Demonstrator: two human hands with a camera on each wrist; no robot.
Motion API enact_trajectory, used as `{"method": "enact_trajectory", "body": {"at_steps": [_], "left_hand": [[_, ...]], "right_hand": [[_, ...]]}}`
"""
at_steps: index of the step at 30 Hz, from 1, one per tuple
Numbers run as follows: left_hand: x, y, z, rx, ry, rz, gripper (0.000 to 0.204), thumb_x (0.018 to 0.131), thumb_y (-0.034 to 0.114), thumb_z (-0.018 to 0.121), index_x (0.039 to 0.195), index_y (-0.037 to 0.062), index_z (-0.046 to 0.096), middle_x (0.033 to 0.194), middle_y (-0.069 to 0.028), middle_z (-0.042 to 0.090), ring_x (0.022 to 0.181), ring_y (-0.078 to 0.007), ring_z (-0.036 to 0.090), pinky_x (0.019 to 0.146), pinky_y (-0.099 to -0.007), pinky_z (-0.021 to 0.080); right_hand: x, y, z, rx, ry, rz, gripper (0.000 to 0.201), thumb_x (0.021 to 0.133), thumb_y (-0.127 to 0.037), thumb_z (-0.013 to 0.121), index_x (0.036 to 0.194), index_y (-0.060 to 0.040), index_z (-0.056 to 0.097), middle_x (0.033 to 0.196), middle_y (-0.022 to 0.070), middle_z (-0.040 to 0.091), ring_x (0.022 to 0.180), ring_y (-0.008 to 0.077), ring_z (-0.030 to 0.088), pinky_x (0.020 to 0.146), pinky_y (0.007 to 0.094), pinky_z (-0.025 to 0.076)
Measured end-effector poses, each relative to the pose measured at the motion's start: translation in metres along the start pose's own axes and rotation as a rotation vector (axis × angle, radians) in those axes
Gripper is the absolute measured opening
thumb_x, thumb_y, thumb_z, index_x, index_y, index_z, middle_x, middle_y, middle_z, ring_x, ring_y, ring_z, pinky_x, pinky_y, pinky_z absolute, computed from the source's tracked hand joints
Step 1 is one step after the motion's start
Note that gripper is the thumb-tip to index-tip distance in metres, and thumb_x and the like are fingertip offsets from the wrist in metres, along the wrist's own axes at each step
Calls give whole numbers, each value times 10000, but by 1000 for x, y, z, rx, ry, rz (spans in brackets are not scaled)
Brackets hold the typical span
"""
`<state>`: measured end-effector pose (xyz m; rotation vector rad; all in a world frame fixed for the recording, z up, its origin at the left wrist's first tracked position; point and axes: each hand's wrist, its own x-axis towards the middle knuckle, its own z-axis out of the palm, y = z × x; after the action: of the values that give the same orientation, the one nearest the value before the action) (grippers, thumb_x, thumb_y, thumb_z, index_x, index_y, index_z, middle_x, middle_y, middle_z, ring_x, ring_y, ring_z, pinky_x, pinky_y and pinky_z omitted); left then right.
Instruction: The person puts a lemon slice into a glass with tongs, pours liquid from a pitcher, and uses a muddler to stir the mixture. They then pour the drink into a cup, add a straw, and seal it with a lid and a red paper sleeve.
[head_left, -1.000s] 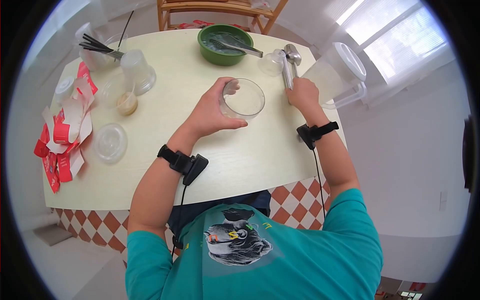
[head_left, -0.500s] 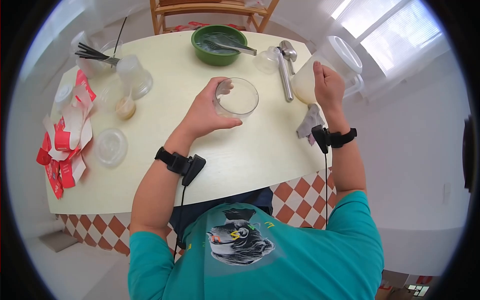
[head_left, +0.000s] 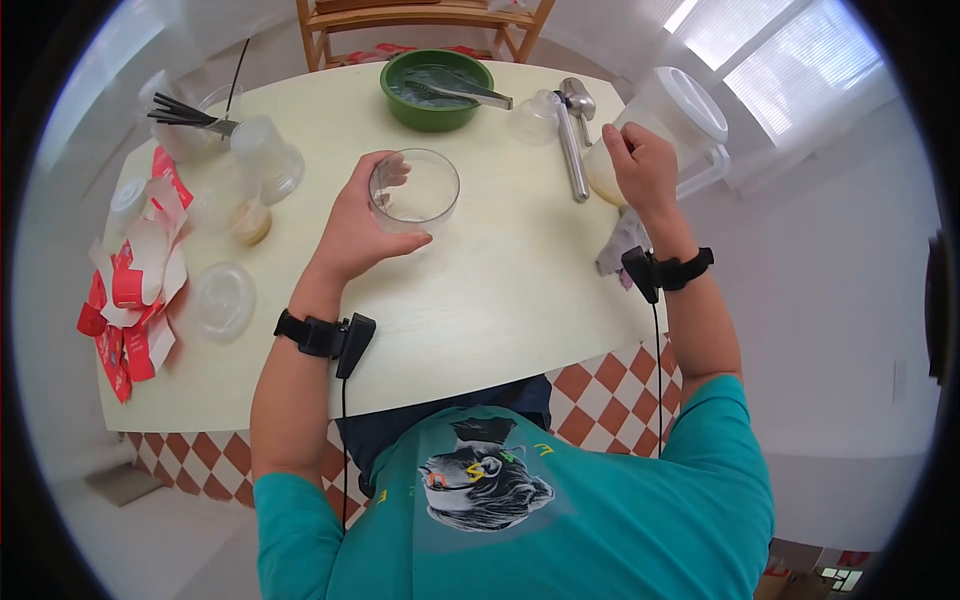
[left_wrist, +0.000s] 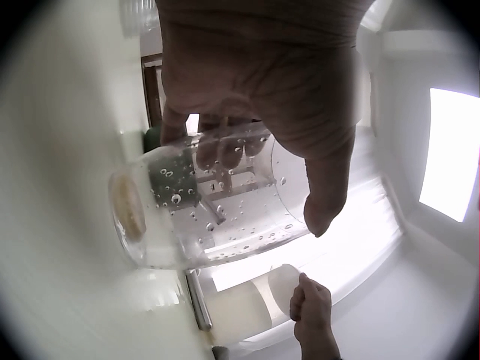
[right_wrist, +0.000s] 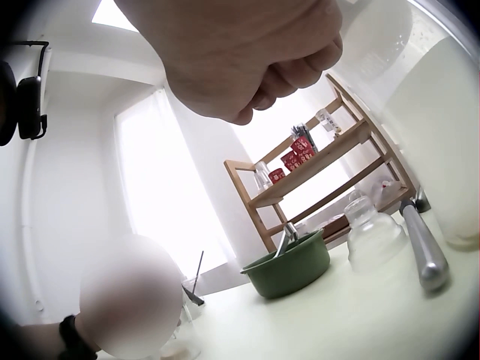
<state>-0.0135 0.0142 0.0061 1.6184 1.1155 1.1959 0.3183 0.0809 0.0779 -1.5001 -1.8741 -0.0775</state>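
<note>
My left hand [head_left: 360, 225] grips a clear glass cup [head_left: 415, 212] round its side, thumb toward me and the fingers behind the wall. In the left wrist view, water drops dot the wall of the glass [left_wrist: 225, 202], and its base is close over the table. To the right, my right hand [head_left: 643, 170] is raised with its fingers curled and the thumb on top; nothing shows in it. It overlaps a large lidded plastic pitcher [head_left: 690, 110], whose handle lies farther right. A grey cloth [head_left: 622, 245] lies below that hand, partly hidden by the wrist.
A green basin [head_left: 435, 112] with water and tongs [head_left: 470, 95] stands at the back. Beside it are a clear dome-shaped piece [head_left: 535, 120] and a long steel tool [head_left: 572, 160]. Plastic cups [head_left: 262, 150], a round lid [head_left: 222, 300] and torn red-and-white packaging [head_left: 140, 270] occupy the left.
My left hand has carried the glass leftward. My right hand has risen from beside the steel tools to in front of the pitcher, uncovering the cloth, then shifted slightly left.
</note>
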Motion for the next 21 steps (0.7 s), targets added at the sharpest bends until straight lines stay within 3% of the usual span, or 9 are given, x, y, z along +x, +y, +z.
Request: {"method": "enact_trajectory", "body": {"at_steps": [2,3,4,6,10,13,19,21], "left_hand": [[-2,-2,-5,-10,12,3,863,539,129,835,1284,62,404,1230,-130,538,1186,-253,514,1015,-374,413],[-2,-4,-7,-19,19,9,861,538,129,834,1281,63,405,1228,-130,537,1185,-251,512,1012,-373,415],[-2,-4,-7,-20,27,8,861,538,129,834,1281,63,405,1228,-130,537,1185,-251,512,1012,-373,415],[-3,-4,-5,-46,24,13,858,536,128,833,1278,59,407,1222,-126,535,1184,-249,508,1008,-370,416],[-3,-2,-6,-44,36,-2,860,533,135,832,1275,47,406,1222,-129,531,1186,-252,504,1012,-364,411],[-4,-3,-5,-72,44,12,855,536,159,832,1268,35,409,1211,-138,538,1179,-257,509,1014,-359,406],[-3,-8,-5,-22,28,56,873,539,152,824,1297,65,401,1229,-127,538,1181,-242,508,986,-369,414],[-3,-6,-7,-2,17,49,872,539,158,828,1294,59,403,1218,-130,541,1172,-243,512,986,-362,418]], "right_hand": [[9,-14,14,-32,-66,-46,399,854,-378,629,653,-42,553,534,108,515,505,269,509,502,379,388],[17,-19,20,-80,-161,-48,362,832,-397,644,723,-56,592,634,91,593,605,277,579,559,381,434],[26,-24,31,-79,-164,-54,362,832,-397,644,723,-56,592,634,91,593,605,277,579,559,381,434],[44,-32,58,-100,-217,-223,364,831,-411,642,822,-47,635,785,123,646,728,297,607,669,395,482],[78,-50,119,-142,-277,-281,401,827,-418,646,931,-30,659,915,147,661,897,321,600,802,415,499],[99,-68,146,-417,-521,-167,412,818,-409,661,990,-36,680,976,149,671,1079,346,541,852,453,498],[120,-60,173,-425,-592,-171,377,800,-361,676,942,-12,686,957,171,678,926,356,631,802,433,521],[132,-50,173,-403,-542,-180,352,792,-337,680,939,-17,691,938,171,680,891,356,642,792,430,525]]}}
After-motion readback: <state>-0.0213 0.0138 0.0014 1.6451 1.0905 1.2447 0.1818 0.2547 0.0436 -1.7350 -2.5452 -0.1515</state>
